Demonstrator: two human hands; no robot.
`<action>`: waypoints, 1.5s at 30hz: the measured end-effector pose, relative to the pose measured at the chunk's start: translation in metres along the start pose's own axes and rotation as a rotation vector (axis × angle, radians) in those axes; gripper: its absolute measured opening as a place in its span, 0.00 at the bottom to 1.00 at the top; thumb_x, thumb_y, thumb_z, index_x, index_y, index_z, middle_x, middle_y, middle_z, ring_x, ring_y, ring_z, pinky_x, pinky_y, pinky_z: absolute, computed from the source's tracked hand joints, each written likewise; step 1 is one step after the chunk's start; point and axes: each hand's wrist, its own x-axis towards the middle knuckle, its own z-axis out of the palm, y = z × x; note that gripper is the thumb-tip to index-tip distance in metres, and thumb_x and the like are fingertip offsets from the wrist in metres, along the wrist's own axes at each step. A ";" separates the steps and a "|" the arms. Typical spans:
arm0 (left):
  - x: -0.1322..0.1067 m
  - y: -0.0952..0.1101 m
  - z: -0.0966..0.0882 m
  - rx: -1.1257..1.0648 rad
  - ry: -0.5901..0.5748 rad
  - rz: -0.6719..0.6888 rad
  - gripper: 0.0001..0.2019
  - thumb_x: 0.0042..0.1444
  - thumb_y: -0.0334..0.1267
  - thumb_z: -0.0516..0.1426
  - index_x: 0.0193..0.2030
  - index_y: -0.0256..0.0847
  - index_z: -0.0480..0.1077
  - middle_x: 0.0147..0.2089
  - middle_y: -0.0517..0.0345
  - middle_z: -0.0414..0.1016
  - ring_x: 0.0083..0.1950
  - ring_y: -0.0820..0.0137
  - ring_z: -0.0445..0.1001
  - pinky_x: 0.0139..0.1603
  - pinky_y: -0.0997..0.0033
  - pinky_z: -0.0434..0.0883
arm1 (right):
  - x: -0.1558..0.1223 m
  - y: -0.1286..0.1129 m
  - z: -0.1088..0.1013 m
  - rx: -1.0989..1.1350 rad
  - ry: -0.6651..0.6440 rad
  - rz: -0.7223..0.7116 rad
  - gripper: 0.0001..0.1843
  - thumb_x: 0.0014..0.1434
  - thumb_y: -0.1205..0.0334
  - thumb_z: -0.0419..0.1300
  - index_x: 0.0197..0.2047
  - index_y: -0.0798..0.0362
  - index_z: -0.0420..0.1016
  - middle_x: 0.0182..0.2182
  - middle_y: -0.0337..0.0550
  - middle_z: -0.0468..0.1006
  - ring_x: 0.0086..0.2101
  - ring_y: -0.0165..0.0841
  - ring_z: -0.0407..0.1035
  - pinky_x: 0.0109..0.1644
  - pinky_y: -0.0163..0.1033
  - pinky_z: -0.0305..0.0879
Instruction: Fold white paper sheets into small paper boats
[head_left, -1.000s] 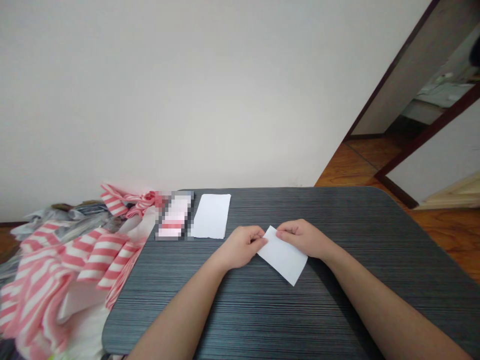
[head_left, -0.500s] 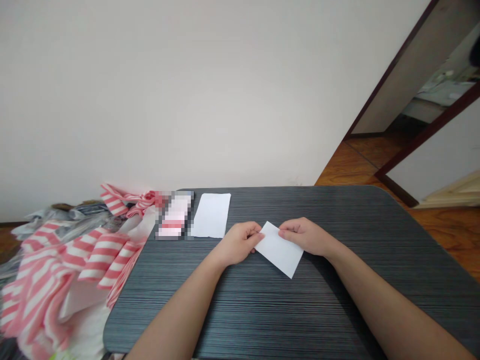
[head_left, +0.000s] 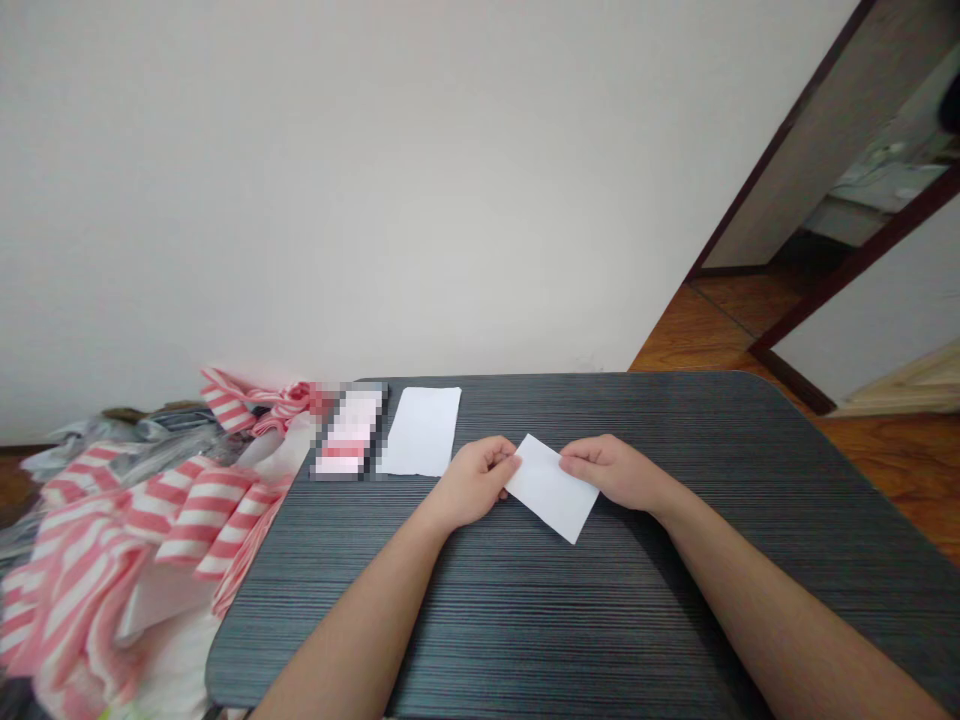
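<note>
White rectangular paper sheet (head_left: 551, 488) sits at a slant between the person's two bare hands, near the middle of a dark grey wood-grain table (head_left: 675, 610) with rounded corners. The left hand (head_left: 474, 482) pinches the sheet's left end between thumb and fingers, while the right hand (head_left: 615, 472) grips its upper right edge, so the hands are close together and both clamped on the paper. I can't tell whether the sheet touches the tabletop or is held just above it. Just beyond the left hand, a second, longer white paper sheet (head_left: 421, 431) lies flat near the table's far edge. Beside that lies a flat dark-edged rectangular object (head_left: 349, 432), pixelated too heavily to identify, with pink and white showing on its face. Off the table's left side, a heap of pink-and-white striped fabric (head_left: 184, 515) spills against the table edge, with crumpled grey material (head_left: 97, 437) behind it. A plain off-white wall (head_left: 375, 180) rises behind the table, and a warm brown wooden floor (head_left: 720, 330) runs off to the right, crossed by dark brown wooden trim (head_left: 847, 262).
</note>
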 end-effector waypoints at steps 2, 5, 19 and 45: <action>0.001 -0.001 -0.001 -0.026 0.027 -0.004 0.11 0.58 0.44 0.51 0.33 0.38 0.63 0.23 0.63 0.63 0.23 0.77 0.62 0.23 0.79 0.58 | 0.000 0.001 0.000 0.043 -0.027 -0.001 0.18 0.62 0.51 0.51 0.35 0.57 0.75 0.23 0.39 0.72 0.22 0.28 0.63 0.26 0.32 0.59; 0.002 -0.002 -0.002 -0.058 0.047 -0.006 0.11 0.58 0.44 0.51 0.33 0.38 0.63 0.24 0.64 0.63 0.23 0.78 0.61 0.23 0.79 0.58 | 0.000 0.003 0.000 0.042 -0.008 0.006 0.19 0.62 0.52 0.50 0.34 0.57 0.74 0.23 0.39 0.71 0.20 0.27 0.62 0.25 0.32 0.60; 0.002 -0.004 -0.001 -0.116 0.161 0.018 0.11 0.58 0.44 0.52 0.35 0.38 0.64 0.23 0.64 0.62 0.22 0.78 0.61 0.23 0.79 0.59 | -0.001 0.003 0.000 0.178 -0.032 -0.053 0.19 0.65 0.53 0.47 0.33 0.57 0.71 0.22 0.42 0.76 0.19 0.27 0.63 0.24 0.32 0.58; -0.001 0.004 0.002 0.030 0.138 0.100 0.12 0.58 0.44 0.51 0.38 0.37 0.70 0.26 0.60 0.66 0.25 0.76 0.64 0.24 0.77 0.62 | -0.002 0.000 0.005 0.123 0.041 -0.033 0.15 0.62 0.54 0.52 0.39 0.57 0.73 0.21 0.37 0.70 0.18 0.25 0.62 0.20 0.30 0.59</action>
